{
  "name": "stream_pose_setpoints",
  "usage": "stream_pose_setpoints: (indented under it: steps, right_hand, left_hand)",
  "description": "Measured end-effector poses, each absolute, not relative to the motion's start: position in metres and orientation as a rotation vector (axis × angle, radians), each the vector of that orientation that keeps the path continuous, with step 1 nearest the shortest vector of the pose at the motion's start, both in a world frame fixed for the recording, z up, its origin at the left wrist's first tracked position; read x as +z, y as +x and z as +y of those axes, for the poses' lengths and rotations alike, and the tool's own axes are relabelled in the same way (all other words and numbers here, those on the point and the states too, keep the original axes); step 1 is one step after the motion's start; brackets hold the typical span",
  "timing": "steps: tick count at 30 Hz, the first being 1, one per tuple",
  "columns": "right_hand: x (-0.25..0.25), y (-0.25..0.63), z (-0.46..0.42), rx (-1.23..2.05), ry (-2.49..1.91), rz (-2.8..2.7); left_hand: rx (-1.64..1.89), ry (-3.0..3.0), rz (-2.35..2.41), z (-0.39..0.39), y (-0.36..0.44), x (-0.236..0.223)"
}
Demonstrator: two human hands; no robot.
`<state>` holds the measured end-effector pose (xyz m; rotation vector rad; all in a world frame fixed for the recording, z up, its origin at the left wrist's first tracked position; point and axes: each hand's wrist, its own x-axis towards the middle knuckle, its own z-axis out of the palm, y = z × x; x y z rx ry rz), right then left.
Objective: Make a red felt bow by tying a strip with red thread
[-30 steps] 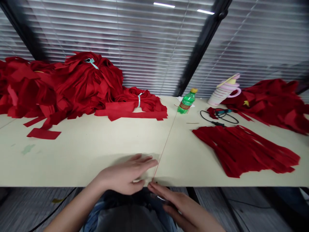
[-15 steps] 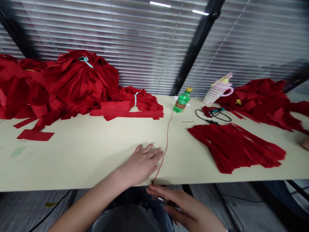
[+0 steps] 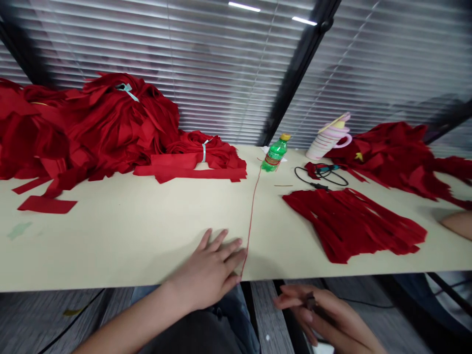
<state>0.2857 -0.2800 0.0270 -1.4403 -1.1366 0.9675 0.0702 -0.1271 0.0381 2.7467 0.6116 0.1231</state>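
Observation:
My left hand [image 3: 212,268] lies palm down at the table's front edge with its fingers spread. Its fingertips and thumb are right beside, perhaps touching, a red string [image 3: 252,211]. That string runs from a green bottle [image 3: 276,153] with a yellow cap down to the table edge; more red string is wound round the bottle. Beyond the table edge, to the right, my right hand [image 3: 317,314] is curled around a small dark object [image 3: 309,301]. Most of the object is hidden by the fingers, so its kind is unclear.
Red fabric strips [image 3: 357,221] lie fanned out on the right. Piled red fabric [image 3: 125,118] and a tied bundle [image 3: 217,152] stand at the back left. A pink-and-white mug [image 3: 326,141] and a black cable [image 3: 341,181] are behind the strips. Another person's arm [image 3: 459,223] shows at the right.
My right hand has moved right, away from the string's lower end and the left hand. My left hand has slid slightly towards the table edge. The other person's arm has come further into view.

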Motion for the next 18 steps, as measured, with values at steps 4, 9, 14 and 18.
stream_pose_setpoints:
  steps: [4,9,14,18]
  right_hand:
    - [0.029,0.285,-0.25,0.83,-1.618,-1.384]
    - [0.028,0.26,-0.221,0.634,-2.026,-1.566]
    - [0.024,0.234,-0.228,0.766,-2.138,-1.75]
    - [0.014,0.221,-0.225,0.803,-2.149,-1.834]
  left_hand:
    - [0.142,2.771,0.605,-0.134,0.066,0.032]
    - [0.149,2.798,0.543,-0.132,0.061,0.029]
    - [0.17,2.793,0.499,-0.129,0.055,0.026]
    - [0.189,2.774,0.514,-0.129,0.055,0.022]
